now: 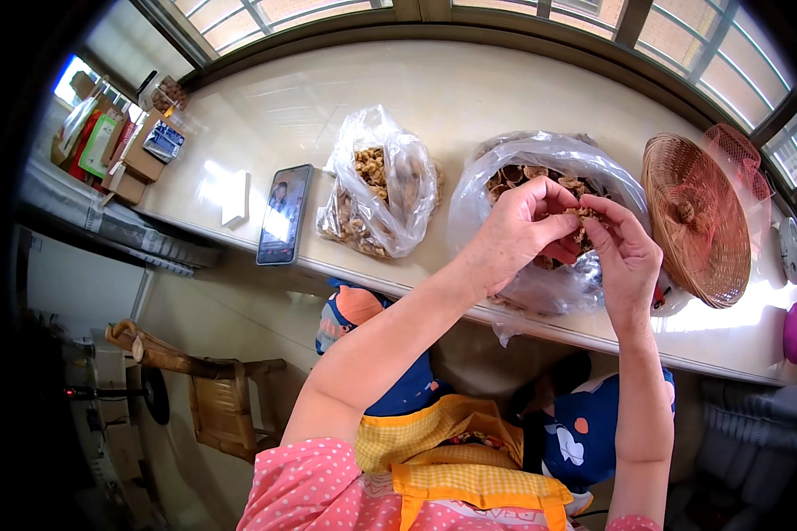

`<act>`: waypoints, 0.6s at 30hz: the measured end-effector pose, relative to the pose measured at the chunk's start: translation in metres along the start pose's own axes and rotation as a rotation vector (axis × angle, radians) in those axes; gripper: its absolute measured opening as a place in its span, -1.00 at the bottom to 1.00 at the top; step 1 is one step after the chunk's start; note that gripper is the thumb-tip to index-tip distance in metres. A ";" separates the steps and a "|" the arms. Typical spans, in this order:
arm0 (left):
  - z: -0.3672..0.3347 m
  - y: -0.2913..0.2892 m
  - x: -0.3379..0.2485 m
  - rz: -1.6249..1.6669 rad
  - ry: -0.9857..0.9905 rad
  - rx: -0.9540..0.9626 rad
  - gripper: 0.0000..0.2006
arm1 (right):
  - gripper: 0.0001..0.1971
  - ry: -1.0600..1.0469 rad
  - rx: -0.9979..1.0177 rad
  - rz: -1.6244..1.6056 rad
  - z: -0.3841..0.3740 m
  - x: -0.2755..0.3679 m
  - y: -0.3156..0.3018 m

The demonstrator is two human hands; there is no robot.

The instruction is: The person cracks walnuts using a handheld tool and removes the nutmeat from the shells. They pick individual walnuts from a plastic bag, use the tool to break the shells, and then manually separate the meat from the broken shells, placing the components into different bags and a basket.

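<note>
My left hand (518,234) and my right hand (630,261) meet over a large clear plastic bag (540,288). Their fingertips pinch a small brown walnut piece (584,232) between them, partly hidden by the fingers. Inside the bag, brown walnut shells (506,180) show around my left hand. To the left, a smaller clear plastic bag (406,199) stands open on the table, with lighter walnut kernels (371,168) in it. Neither hand touches that smaller bag.
A phone (283,217) with a lit screen lies near the table's (266,97) front edge, beside a white block (236,198). A wicker basket (713,239) with red netting leans right of the shells. Boxes (142,155) stand far left; a bamboo chair (221,403) is below.
</note>
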State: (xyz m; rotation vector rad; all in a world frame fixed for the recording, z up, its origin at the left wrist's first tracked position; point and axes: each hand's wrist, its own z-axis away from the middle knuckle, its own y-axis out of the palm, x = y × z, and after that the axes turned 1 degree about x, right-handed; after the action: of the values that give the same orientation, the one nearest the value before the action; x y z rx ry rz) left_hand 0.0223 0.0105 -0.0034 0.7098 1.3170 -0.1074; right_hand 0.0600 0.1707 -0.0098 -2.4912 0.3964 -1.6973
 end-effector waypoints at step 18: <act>0.004 -0.008 -0.015 0.006 0.086 -0.024 -0.86 | -0.60 -0.080 0.117 0.399 0.001 0.003 -0.005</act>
State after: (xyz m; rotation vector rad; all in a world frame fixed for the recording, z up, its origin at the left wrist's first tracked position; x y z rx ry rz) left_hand 0.0181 -0.0031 0.0070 0.7040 1.3955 -0.0566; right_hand 0.0626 0.1751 -0.0063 -2.2029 0.7083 -1.4159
